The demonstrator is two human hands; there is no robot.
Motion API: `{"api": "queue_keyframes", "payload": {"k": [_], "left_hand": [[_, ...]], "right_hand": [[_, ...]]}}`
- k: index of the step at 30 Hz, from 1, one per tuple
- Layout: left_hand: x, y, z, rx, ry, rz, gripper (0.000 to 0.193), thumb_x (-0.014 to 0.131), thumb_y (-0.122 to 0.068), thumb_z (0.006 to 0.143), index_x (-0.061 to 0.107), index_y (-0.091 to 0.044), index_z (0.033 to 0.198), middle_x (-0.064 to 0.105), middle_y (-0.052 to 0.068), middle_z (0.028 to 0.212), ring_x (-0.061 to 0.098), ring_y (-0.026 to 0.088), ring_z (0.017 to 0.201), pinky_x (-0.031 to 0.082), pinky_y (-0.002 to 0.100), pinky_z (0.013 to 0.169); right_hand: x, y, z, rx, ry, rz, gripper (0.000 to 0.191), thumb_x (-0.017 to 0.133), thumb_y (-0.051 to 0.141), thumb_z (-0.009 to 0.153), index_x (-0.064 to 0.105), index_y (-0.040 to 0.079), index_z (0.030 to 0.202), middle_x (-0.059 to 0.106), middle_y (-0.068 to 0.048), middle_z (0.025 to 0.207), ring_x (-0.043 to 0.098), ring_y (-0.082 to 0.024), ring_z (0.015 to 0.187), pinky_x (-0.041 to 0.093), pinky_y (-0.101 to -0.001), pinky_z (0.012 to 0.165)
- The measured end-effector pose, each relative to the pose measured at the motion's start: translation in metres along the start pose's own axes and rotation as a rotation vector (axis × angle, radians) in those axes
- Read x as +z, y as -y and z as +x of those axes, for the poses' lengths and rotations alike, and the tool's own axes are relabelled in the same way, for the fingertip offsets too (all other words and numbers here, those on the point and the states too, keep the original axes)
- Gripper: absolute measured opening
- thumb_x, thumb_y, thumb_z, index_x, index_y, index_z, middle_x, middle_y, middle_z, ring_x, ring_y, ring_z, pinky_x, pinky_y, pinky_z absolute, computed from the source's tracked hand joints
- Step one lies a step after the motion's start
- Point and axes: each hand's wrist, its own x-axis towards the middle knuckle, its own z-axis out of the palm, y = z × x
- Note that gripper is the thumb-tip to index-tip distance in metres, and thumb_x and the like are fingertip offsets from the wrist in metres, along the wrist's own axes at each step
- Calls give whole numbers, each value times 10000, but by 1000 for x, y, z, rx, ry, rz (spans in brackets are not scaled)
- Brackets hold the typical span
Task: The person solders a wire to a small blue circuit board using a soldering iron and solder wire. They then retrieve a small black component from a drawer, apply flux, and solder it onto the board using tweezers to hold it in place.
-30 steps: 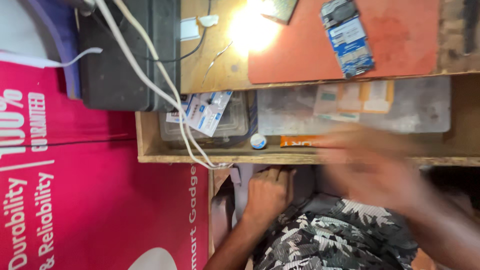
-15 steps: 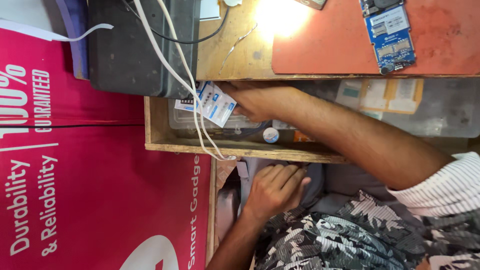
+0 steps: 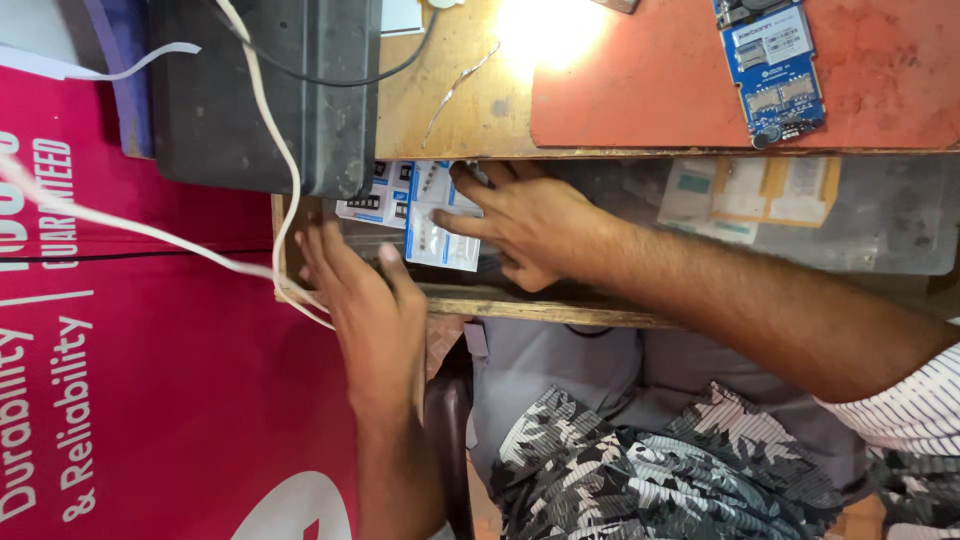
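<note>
My right hand (image 3: 525,225) reaches in from the right into an open wooden drawer (image 3: 540,305) under the desk. Its thumb and fingers pinch a small white and blue packet (image 3: 440,235). More such packets (image 3: 380,195) lie just beyond, at the drawer's left end. My left hand (image 3: 375,310) comes up from below with fingers spread. It lies over the drawer's front edge, its fingertips beside the held packet, and it holds nothing.
A blue circuit board (image 3: 775,65) lies on an orange mat (image 3: 720,90) on the wooden desk top. A dark grey box (image 3: 260,100) with white cables (image 3: 270,170) sits at the left. Flat plastic packets (image 3: 760,195) fill the drawer's right side. A pink banner (image 3: 150,370) stands at the left.
My left hand has risen from my lap to the drawer's front edge. My right hand stayed in the drawer at the white and blue packets.
</note>
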Motion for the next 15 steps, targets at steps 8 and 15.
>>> {"api": "queue_keyframes", "payload": {"k": [8, 15], "left_hand": [[35, 40, 69, 113, 130, 140, 557, 827, -396, 932, 657, 93, 1139, 617, 361, 1263, 490, 541, 1268, 363, 545, 1119], [32, 46, 74, -65, 54, -155, 543, 909, -275, 785, 686, 81, 1129, 707, 286, 1077, 648, 471, 991, 491, 512, 885]], "right_hand": [[12, 7, 13, -78, -246, -43, 823, 703, 522, 733, 439, 316, 1484, 342, -254, 1567, 369, -526, 1386, 278, -684, 1094], [21, -9, -12, -131, -230, -265, 347, 598, 310, 886, 614, 132, 1184, 609, -284, 1376, 550, -467, 1268, 418, -557, 1054]]}}
